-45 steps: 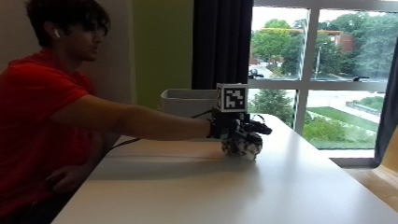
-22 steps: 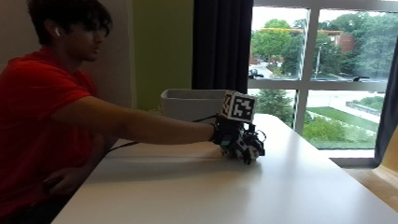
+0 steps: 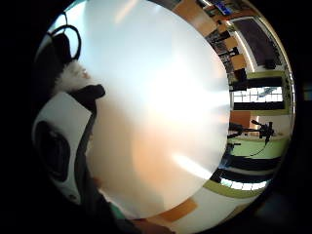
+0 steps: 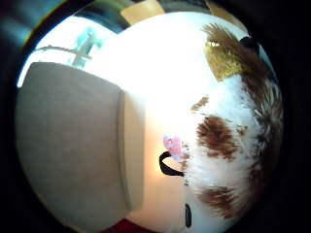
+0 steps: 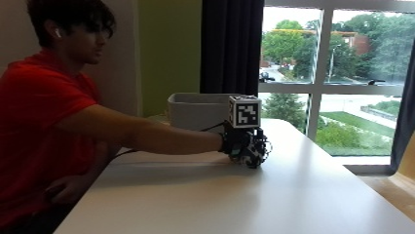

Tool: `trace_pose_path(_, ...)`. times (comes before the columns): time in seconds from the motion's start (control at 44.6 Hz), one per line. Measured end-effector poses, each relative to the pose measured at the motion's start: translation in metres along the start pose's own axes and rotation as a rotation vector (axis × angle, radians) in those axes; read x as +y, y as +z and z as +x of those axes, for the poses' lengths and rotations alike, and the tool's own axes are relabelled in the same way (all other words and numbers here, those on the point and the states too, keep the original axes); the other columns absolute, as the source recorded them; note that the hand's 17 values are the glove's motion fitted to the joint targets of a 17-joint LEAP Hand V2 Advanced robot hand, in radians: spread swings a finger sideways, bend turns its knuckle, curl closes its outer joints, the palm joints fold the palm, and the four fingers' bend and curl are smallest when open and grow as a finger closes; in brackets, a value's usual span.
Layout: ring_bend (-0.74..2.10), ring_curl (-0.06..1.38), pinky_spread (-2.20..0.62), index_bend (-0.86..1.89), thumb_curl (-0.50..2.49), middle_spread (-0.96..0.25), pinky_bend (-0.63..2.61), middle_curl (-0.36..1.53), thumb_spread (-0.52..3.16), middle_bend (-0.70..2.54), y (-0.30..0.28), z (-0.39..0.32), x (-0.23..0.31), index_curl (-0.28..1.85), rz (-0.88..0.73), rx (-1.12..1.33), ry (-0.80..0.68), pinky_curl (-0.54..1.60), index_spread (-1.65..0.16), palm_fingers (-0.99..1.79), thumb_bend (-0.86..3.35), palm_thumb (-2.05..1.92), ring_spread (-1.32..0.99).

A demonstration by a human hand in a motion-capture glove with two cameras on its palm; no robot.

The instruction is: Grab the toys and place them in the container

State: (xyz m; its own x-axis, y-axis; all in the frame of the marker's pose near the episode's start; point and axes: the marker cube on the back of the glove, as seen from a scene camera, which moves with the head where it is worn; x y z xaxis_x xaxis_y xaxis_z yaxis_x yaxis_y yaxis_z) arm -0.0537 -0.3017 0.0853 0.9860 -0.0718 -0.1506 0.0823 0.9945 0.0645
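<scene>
Bench (image 5: 259, 195) first: a long white top running toward the window, and it takes up most of what I can see from the outside view. At its far end, toward the wall-side corner, stands the container (image 5: 195, 109), a pale grey bin with an open top; I cannot see inside it from any view, so whether any toys are already in there I cannot say. Nearer the middle of the bench, just in front of the container and apart from it, my right hand (image 5: 243, 144) sits low on the surface with the arm stretched out across the bench. Under it is the toy (image 4: 233, 145), a plush animal with white fur and brown patches (a pink nose and a stitched black mouth show in the thumb-side palm view), filling that view and so close against the palm. It looks to be resting on the bench, with the container's wall just beside it. Fingers appear curled down around the plush, though much of the grip is hidden. As I judge it, this toy is grasped but not yet lifted; the lift, carry and drop into the container are all left.
</scene>
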Motion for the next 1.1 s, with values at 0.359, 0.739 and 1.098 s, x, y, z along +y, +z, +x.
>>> trace_pose_path(0.359, 0.81, 0.38, -0.37, 0.57, 0.63, -0.46, 0.98, 0.52, 0.77, 0.57, -0.006, -0.004, 0.003, 0.73, 0.09, 0.025, 0.019, 0.38, -0.4, 1.11, 0.11, 0.58, -0.48)
trace_pose_path(0.739, 0.9, 0.42, -0.38, 0.59, 0.75, -0.45, 0.95, 0.62, 0.67, 0.64, -0.093, -0.016, 0.046, 0.89, 0.221, 0.02, -0.133, 0.39, -0.39, 1.11, 0.08, 0.6, -0.46)
trace_pose_path(1.098, 0.9, 0.42, -0.38, 0.58, 0.85, -0.45, 0.95, 0.68, 0.63, 0.64, -0.214, -0.092, 0.079, 1.0, 0.322, -0.053, -0.24, 0.4, -0.39, 1.09, 0.03, 0.6, -0.44)
